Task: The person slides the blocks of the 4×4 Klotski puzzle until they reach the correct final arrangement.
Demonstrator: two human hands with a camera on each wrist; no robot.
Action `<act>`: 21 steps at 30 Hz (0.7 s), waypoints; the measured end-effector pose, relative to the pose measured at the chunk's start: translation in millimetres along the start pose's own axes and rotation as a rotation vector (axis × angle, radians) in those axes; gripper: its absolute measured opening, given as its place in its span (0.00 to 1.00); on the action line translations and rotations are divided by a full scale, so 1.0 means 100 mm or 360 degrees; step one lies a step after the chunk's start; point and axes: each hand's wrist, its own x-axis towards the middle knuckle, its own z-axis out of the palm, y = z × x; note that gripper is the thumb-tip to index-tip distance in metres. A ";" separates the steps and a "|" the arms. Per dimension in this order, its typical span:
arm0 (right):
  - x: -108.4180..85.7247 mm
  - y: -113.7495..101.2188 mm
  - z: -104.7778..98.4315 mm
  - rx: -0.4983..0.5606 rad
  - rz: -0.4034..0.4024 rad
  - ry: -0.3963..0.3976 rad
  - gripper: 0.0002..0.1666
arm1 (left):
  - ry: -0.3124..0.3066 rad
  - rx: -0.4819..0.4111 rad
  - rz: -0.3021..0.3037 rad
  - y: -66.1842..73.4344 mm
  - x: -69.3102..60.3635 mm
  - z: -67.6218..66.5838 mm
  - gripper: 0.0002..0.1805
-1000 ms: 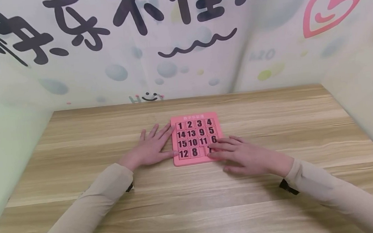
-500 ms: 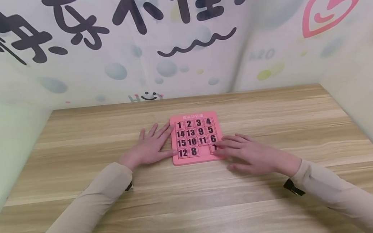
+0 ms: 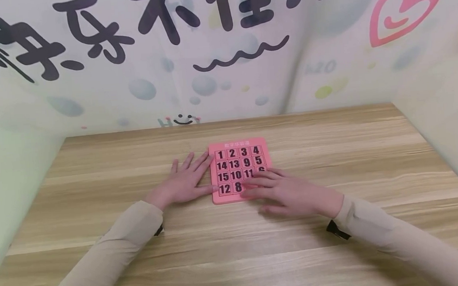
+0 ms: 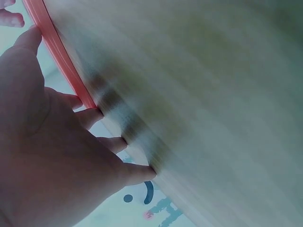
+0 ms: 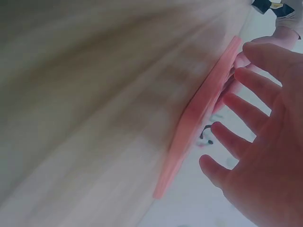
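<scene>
Right hand [image 3: 288, 194]: fingers extended and slightly apart, the grip clamped on nothing; fingertips reach over the puzzle's lower right, just beside tile 8 [image 3: 238, 187]; contact with a tile cannot be told.
Left hand [image 3: 181, 181]: fingers spread, this grip likewise apart; thumb and index finger touch the puzzle's left edge.
Number slide puzzle [image 3: 229, 199]: pink, flat on the table between the hands, nearly square, with no marked long axis.
Bottom row: runs sideways from tile 12 [image 3: 224, 189] past tile 8 and under the right fingers; the right hand is nearer its right end, which is hidden, the left hand nearer tile 12.
Tile 6 [image 3: 261, 170]: partly covered by the right hand.
Table [image 3: 237, 257]: wood-grained, its streaks running sideways.
Wall [image 3: 246, 104]: white, behind the table, printed with large black Chinese characters [image 3: 164, 14], bubbles and a pink heart [image 3: 373, 31].
</scene>
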 end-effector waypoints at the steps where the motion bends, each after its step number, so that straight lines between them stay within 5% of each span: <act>1: 0.03 -0.01 0.00 -0.0007 -0.0003 0.0001 0.29 | -0.0001 -0.0003 0.0001 0.00 0.00 0.00 0.48; 9: 0.11 -0.03 0.01 -0.0059 0.0025 -0.0050 0.31 | 0.0002 -0.0009 -0.0003 -0.01 0.00 0.00 0.48; 21: -0.08 0.05 0.01 0.0032 0.0103 -0.0042 0.31 | 0.0009 -0.0013 0.0001 0.01 0.00 0.01 0.48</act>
